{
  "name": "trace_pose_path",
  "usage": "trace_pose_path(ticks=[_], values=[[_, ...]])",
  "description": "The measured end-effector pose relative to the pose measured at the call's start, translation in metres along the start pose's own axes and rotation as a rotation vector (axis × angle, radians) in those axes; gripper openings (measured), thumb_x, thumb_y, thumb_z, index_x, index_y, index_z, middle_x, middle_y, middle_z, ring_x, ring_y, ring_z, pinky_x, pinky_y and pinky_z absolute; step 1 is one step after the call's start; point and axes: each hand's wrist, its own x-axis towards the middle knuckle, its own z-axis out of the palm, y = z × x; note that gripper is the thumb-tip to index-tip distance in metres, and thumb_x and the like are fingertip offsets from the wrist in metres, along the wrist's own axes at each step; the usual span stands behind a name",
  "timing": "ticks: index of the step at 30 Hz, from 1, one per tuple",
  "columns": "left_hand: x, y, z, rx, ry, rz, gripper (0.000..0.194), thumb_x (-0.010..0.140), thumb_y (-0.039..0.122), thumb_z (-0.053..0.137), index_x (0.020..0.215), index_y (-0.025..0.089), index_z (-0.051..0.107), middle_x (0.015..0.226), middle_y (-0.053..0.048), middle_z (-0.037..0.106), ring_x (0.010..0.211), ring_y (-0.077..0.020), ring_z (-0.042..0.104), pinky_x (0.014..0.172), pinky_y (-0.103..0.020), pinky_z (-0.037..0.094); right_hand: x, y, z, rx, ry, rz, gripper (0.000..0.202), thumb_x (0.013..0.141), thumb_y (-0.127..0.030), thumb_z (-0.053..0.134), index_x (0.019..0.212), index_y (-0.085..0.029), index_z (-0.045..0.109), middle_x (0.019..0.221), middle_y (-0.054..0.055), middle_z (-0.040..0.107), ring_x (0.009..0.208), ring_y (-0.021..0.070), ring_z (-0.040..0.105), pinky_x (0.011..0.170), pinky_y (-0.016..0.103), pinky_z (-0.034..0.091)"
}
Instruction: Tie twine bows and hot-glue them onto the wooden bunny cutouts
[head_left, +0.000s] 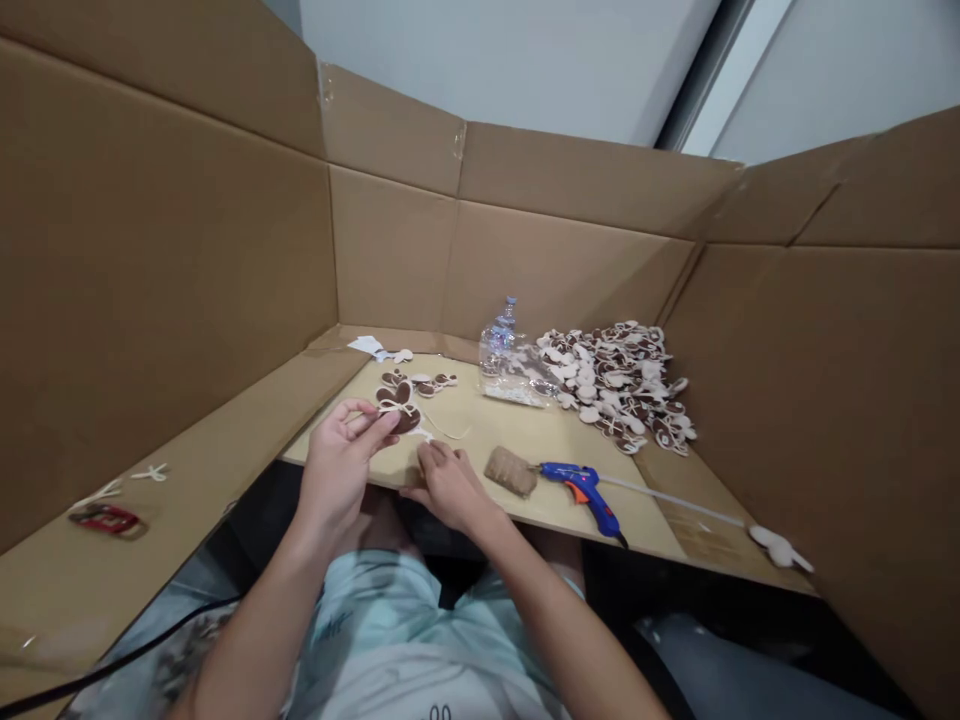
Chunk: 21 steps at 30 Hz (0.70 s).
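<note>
My left hand (341, 445) pinches a brown bunny-shaped cutout (405, 418) with a pale edge between thumb and fingers. A cream string (396, 402) tied in a bow crosses the cutout, and its loose end trails to the right. Close by on the right, my right hand (450, 478) has its fingers pressed together just below a small white part by the cutout's lower edge. What those fingers grip, if anything, is hidden. Just beyond the hands lie a few similar brown cutouts (436, 384) on the pale board (480, 440).
A blue glue gun (585, 482) lies right of my hands, its nozzle at a brown wrapped block (511, 470). Behind are a clear plastic bag (517, 385), a bottle (510, 312) and a large heap of cutouts (615, 375). A red cutter (105, 518) lies left. Cardboard walls (525, 240) surround the board.
</note>
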Motion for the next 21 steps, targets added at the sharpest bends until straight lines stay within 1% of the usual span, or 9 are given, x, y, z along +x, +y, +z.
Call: trace_pose_path(ticks=[2,7,10,12,14,17,21], values=[[0.0,0.001,-0.001,0.007,0.004,0.017,0.033,0.064,0.024,0.081,0.076,0.018,0.051,0.069,0.001,0.069,0.071,-0.0122,0.066,0.062,-0.018,0.049,0.001,0.002,0.005,0.021,0.002,0.001,0.034,0.083,-0.036,0.068,0.107,-0.013,0.061,0.112,0.017,0.067,0.112,0.031,0.056,0.09,0.046,0.046],[-0.001,0.0,-0.001,0.003,0.031,0.033,0.029,0.067,0.023,0.078,0.076,0.018,0.051,0.07,0.002,0.068,0.071,-0.0116,0.066,0.06,-0.016,0.046,-0.015,0.006,0.012,0.123,0.064,0.066,0.015,0.081,-0.024,0.07,0.095,-0.019,0.069,0.096,0.01,0.073,0.101,0.0241,0.062,0.087,0.035,0.047],[-0.002,-0.001,0.0,0.013,0.023,0.034,0.028,0.068,0.024,0.078,0.076,0.018,0.051,0.07,0.002,0.067,0.072,-0.0126,0.066,0.061,-0.018,0.047,-0.021,0.009,0.015,0.202,0.14,0.165,0.012,0.078,-0.019,0.072,0.09,-0.019,0.071,0.088,0.007,0.074,0.084,0.0195,0.067,0.076,0.028,0.051],[-0.003,-0.001,0.001,0.024,0.012,0.031,0.028,0.068,0.024,0.078,0.075,0.018,0.051,0.07,0.002,0.066,0.072,-0.0129,0.066,0.062,-0.019,0.047,-0.023,0.009,0.018,0.248,0.191,0.233,0.009,0.075,-0.017,0.073,0.084,-0.018,0.072,0.082,0.006,0.074,0.073,0.0177,0.068,0.067,0.026,0.052],[-0.004,-0.001,0.001,0.031,0.006,0.028,0.027,0.068,0.024,0.078,0.074,0.018,0.051,0.069,0.002,0.065,0.071,-0.0126,0.065,0.062,-0.019,0.047,-0.025,0.009,0.019,0.29,0.229,0.277,0.004,0.075,-0.016,0.072,0.078,-0.019,0.073,0.076,0.003,0.074,0.066,0.0167,0.068,0.063,0.026,0.052],[-0.005,-0.001,0.0,0.027,-0.001,0.024,0.027,0.069,0.023,0.078,0.074,0.018,0.052,0.069,0.003,0.065,0.071,-0.0118,0.065,0.062,-0.018,0.047,-0.031,0.007,0.02,0.343,0.269,0.308,0.007,0.076,-0.015,0.069,0.073,-0.021,0.073,0.073,0.002,0.074,0.066,0.0171,0.068,0.064,0.027,0.053],[-0.007,-0.002,0.0,0.017,-0.015,0.012,0.027,0.068,0.024,0.078,0.074,0.019,0.052,0.069,0.003,0.066,0.074,-0.013,0.067,0.067,-0.02,0.049,-0.035,0.008,0.021,0.385,0.3,0.341,0.009,0.079,-0.017,0.064,0.077,-0.021,0.072,0.076,0.003,0.075,0.069,0.0187,0.07,0.067,0.029,0.054]])
